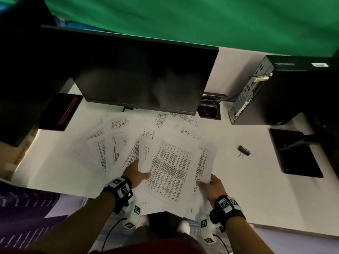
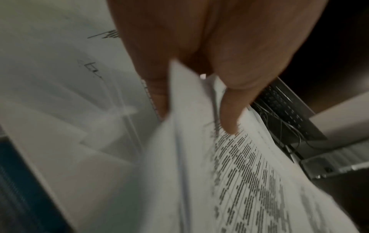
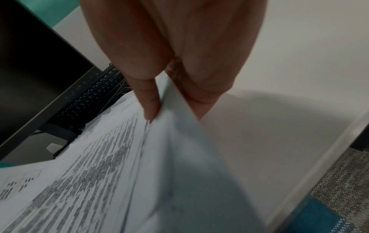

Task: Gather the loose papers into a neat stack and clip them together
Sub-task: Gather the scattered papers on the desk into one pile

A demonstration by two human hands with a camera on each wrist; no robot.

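Observation:
A bundle of printed papers [image 1: 170, 167] is held just above the white desk's [image 1: 247, 189] near edge. My left hand [image 1: 136, 174] pinches its left side, thumb on top, fingers underneath [image 2: 157, 94]. My right hand [image 1: 211, 184] pinches the right side the same way, thumb [image 3: 148, 104] on the printed face. Several more loose sheets [image 1: 113, 142] lie fanned out on the desk to the left and behind. A black binder clip [image 1: 243, 151] lies alone on the desk to the right of the papers.
A dark monitor [image 1: 143, 74] stands right behind the papers, with a keyboard [image 3: 89, 97] under it. A computer tower [image 1: 271, 90] and a black pad [image 1: 293, 153] sit at the right. A second monitor's black base with a red stripe [image 1: 60, 110] is at the left.

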